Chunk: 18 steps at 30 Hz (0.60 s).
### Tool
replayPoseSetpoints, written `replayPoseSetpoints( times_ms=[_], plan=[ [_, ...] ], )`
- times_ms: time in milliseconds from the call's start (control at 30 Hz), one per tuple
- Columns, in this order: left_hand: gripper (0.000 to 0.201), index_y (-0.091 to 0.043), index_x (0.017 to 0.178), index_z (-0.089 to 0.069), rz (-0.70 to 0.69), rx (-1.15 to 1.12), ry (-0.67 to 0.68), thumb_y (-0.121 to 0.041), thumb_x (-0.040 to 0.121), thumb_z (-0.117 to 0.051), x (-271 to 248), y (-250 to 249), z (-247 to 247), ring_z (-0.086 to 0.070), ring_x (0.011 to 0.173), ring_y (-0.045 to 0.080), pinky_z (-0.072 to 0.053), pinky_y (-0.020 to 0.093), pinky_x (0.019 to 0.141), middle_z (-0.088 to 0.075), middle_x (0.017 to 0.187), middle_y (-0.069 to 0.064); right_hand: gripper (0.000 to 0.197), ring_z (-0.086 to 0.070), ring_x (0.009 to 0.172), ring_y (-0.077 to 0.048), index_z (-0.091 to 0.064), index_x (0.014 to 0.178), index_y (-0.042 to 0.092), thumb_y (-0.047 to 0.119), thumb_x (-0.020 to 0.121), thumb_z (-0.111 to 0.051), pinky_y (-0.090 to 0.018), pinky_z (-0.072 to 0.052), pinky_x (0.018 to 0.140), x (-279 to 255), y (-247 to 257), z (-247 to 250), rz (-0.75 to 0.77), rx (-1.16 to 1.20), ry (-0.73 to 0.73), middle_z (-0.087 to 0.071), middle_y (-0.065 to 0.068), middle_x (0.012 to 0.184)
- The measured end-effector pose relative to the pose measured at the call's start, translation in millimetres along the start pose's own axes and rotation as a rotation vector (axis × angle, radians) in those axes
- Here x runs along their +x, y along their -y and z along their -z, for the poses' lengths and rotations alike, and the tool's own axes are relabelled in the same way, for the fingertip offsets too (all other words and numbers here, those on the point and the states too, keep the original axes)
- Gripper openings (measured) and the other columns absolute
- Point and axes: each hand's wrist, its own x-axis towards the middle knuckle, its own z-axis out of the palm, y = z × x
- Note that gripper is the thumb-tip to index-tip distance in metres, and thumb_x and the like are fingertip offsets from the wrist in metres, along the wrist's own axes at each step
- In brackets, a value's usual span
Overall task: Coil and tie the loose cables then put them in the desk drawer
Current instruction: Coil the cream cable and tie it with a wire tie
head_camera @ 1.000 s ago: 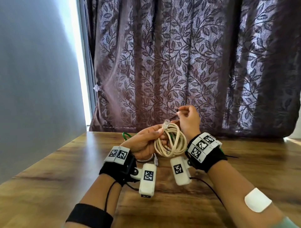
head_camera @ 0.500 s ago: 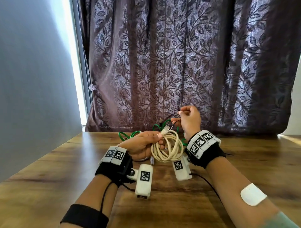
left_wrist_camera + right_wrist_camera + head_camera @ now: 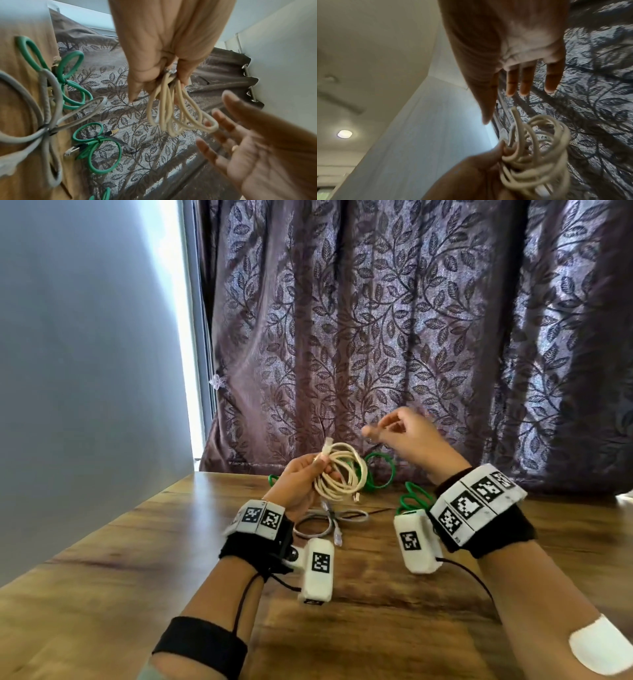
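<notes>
My left hand [image 3: 320, 470] grips a cream cable [image 3: 342, 474] wound into a coil and holds it up above the wooden desk [image 3: 137, 559]. One clear plug end sticks up out of the coil. In the left wrist view my left hand [image 3: 168, 75] pinches the loops of the cream cable [image 3: 180, 117] together at the top. My right hand [image 3: 394, 429] hovers to the right of the coil and a little higher, apart from it. Its fingers [image 3: 522, 88] are straight and spread, and the palm [image 3: 257, 155] shows nothing in it.
A grey cable [image 3: 329, 518], coiled and tied at its middle, lies on the desk under my hands. Green tied coils [image 3: 378, 470] [image 3: 412, 498] lie behind, near the leaf-patterned curtain [image 3: 411, 337]. A grey wall [image 3: 68, 371] borders the desk's left side.
My right hand let go of its pinch near the coil's top, opened, and drew away up and to the right. The left hand kept hold of the cream coil.
</notes>
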Motion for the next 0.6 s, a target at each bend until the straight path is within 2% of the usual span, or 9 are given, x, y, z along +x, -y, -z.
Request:
replayPoseSetpoints(
  times_ms=[67,100,167,233,300,400,467,533,600],
  plan=[
    [0.028,0.0,0.081,-0.051,-0.064,-0.073,-0.049,-0.009,0.1,-0.033,1.8,-0.5,0.8,-0.062,0.053,0.01,-0.055,0.024,0.058,-0.064,0.058,0.003,0.033,-0.048,0.085,-0.01,-0.056,0.091,0.02,0.039,0.073,-0.076,-0.024,-0.043,0.078,-10.1,16.0,-11.1,0.149,-0.085,0.005,-0.048,0.001,0.098],
    [0.027,0.001,0.084,-0.051,-0.091,-0.118,-0.057,-0.01,0.1,-0.033,2.1,-1.0,2.0,-0.063,0.056,0.012,-0.055,0.026,0.06,-0.065,0.062,0.006,0.027,-0.048,0.091,-0.01,-0.058,0.086,0.023,0.036,0.071,-0.078,-0.023,-0.042,0.083,-14.8,22.7,-18.2,0.214,-0.11,0.024,-0.045,0.0,0.102],
    [0.025,0.003,0.088,-0.052,-0.134,-0.205,-0.07,-0.009,0.099,-0.034,3.2,-2.8,4.5,-0.064,0.062,0.016,-0.056,0.027,0.063,-0.065,0.071,0.012,0.015,-0.043,0.111,-0.016,-0.066,0.08,0.028,0.035,0.073,-0.076,-0.032,-0.038,0.097,-23.0,29.5,-33.0,0.271,-0.214,0.104,-0.044,-0.001,0.114],
    [0.027,0.004,0.086,-0.052,-0.147,-0.235,-0.054,-0.008,0.099,-0.033,2.2,-3.2,2.8,-0.065,0.062,0.015,-0.057,0.026,0.059,-0.067,0.07,0.01,0.012,-0.036,0.125,-0.02,-0.07,0.087,0.029,0.037,0.08,-0.068,-0.041,-0.036,0.101,-27.5,27.7,-45.0,0.253,-0.395,0.111,-0.04,-0.001,0.132],
    [0.031,0.004,0.084,-0.055,-0.132,-0.217,-0.031,-0.007,0.1,-0.031,1.1,-1.0,-1.3,-0.066,0.06,0.014,-0.056,0.025,0.053,-0.068,0.068,0.009,0.02,-0.031,0.131,-0.022,-0.07,0.098,0.024,0.036,0.084,-0.061,-0.047,-0.038,0.102,-28.8,21.8,-52.0,0.224,-0.489,0.056,-0.032,-0.001,0.143],
    [0.033,0.003,0.083,-0.061,-0.132,-0.22,-0.033,-0.005,0.099,-0.032,1.4,3.9,-6.5,-0.066,0.062,0.013,-0.055,0.023,0.056,-0.07,0.07,0.009,0.027,-0.03,0.132,-0.026,-0.068,0.106,0.021,0.033,0.084,-0.057,-0.054,-0.036,0.102,-29.4,18.3,-56.7,0.197,-0.578,0.025,-0.026,-0.001,0.149],
    [0.028,0.003,0.087,-0.058,-0.123,-0.203,-0.041,-0.005,0.098,-0.033,1.2,3.9,-8.8,-0.066,0.063,0.011,-0.055,0.02,0.059,-0.07,0.07,0.006,0.025,-0.031,0.132,-0.026,-0.067,0.104,0.021,0.031,0.085,-0.056,-0.058,-0.032,0.104,-31.5,18.3,-58.4,0.176,-0.606,-0.009,-0.024,0.0,0.149],
    [0.025,0.002,0.088,-0.057,-0.104,-0.202,-0.029,-0.005,0.098,-0.034,0.0,3.4,-8.7,-0.065,0.062,0.009,-0.055,0.02,0.06,-0.069,0.068,0.004,0.02,-0.025,0.137,-0.027,-0.067,0.1,0.02,0.029,0.087,-0.054,-0.064,-0.026,0.105,-34.5,18.8,-62.0,0.173,-0.642,-0.05,-0.018,0.0,0.152],
    [0.025,0.0,0.089,-0.057,-0.079,-0.189,-0.037,-0.007,0.098,-0.036,-0.6,3.5,-8.3,-0.064,0.061,0.01,-0.056,0.022,0.058,-0.068,0.067,0.004,0.022,-0.014,0.142,-0.029,-0.065,0.102,0.02,0.025,0.093,-0.045,-0.069,-0.017,0.106,-36.5,19.0,-66.2,0.168,-0.701,-0.047,-0.005,0.001,0.157]
  ],
)
